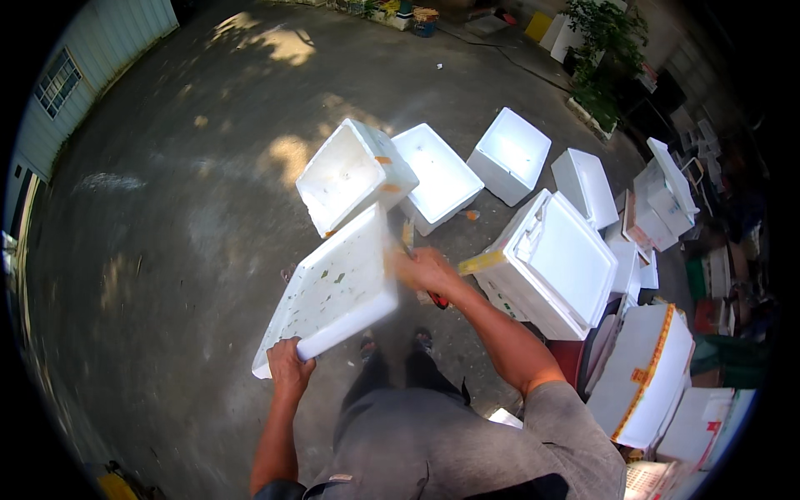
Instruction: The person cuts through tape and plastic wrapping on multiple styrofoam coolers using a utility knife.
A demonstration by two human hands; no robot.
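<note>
My left hand point(289, 365) is closed on the lower edge of a white foam box lid point(329, 279), which is tilted in front of me. Green flecks and dirt dot its recessed face. Closed on a tool with a red and black handle point(438, 300), my right hand point(427, 271) is beside the lid's right edge. Motion blurs that spot, and the tool's kind is unclear. Just beyond the lid, an open foam box point(346, 177) with orange tape lies tipped toward me.
More open foam boxes point(437, 179) point(510, 154) stand ahead. A lidded foam box point(567, 267) is close on my right, near stacked boxes point(642, 375) and clutter. A leafy plant point(596, 92) grows at the far right. A pale wall point(100, 58) borders the concrete ground at far left.
</note>
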